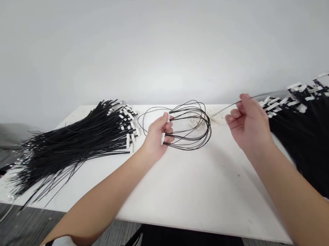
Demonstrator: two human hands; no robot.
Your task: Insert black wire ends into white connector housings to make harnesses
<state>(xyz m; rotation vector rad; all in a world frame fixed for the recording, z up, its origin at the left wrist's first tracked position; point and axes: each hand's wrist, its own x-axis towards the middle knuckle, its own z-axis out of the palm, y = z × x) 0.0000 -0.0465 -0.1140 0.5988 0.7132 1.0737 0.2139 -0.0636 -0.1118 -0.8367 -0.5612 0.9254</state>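
Loops of thin black cable (pixel 208 126) sit mid-bench, held just above the white surface, and the left hand (pixel 158 138) has them gathered: its fingers (pixel 168 130) close around the bundle's left side, white end pieces (pixel 163 138) poking out between them. One loose loop swings out left, beyond the knuckles. Over to the right, the right hand (pixel 249 122) is up, well apart from the loops, thumb and fingers pinched narrow on a thin strand (pixel 263 94) that runs out to both sides; it's blurred, so what that strand is made of, I can't say for certain. Left on the bench (pixel 194 193), a broad pile of straight black leads (pixel 82 136) lies with white connectors (pixel 128 139) toward the middle. Far right, another dark heap (pixel 326 143) spreads, white tips along its far edge. Behind it all, a pale wall (pixel 153 50).
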